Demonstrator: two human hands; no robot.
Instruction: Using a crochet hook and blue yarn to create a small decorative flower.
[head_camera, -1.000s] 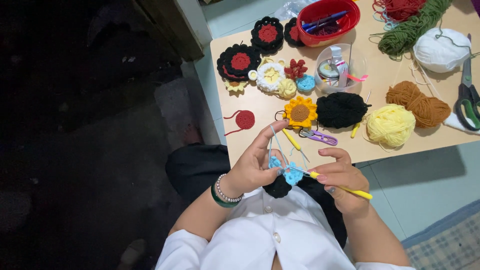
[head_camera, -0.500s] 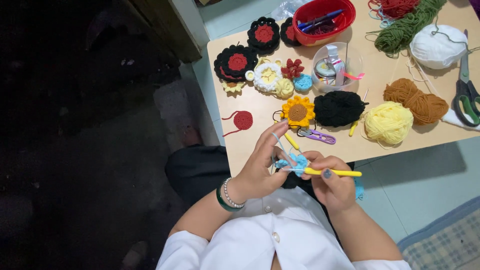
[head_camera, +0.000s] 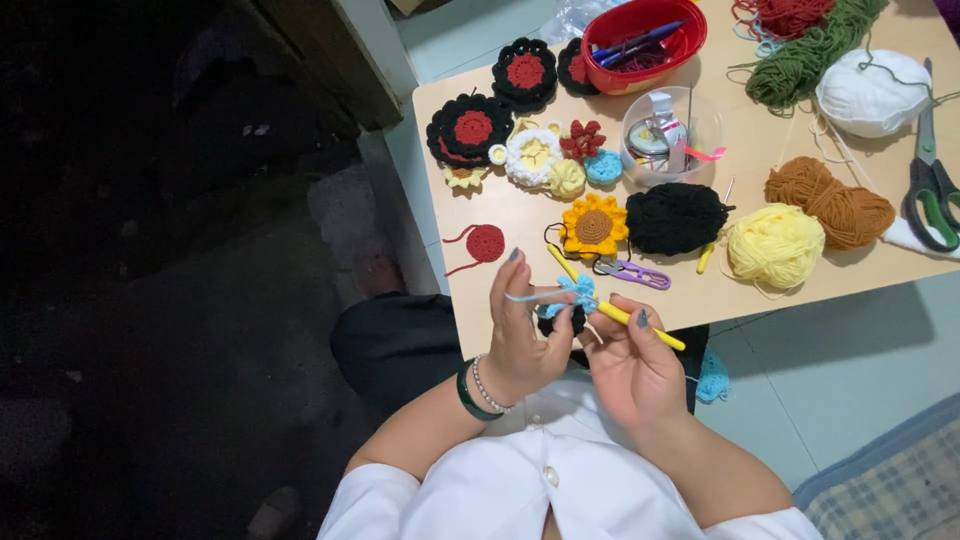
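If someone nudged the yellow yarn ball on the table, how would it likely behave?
The yellow yarn ball looks soft and loosely wound, so it would probably squash rather than resist. Being roundish, it may roll a little. A loose strand trails below it, so it could unwind or snag.

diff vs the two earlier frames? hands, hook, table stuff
Right hand swung the yellow crochet hook from pointing down-right to level, tip now at the light blue crochet piece. Left hand kept pinching that piece, blue yarn over its fingers. Nothing let go. Yarn balls, flowers and scissors on the table stayed put.
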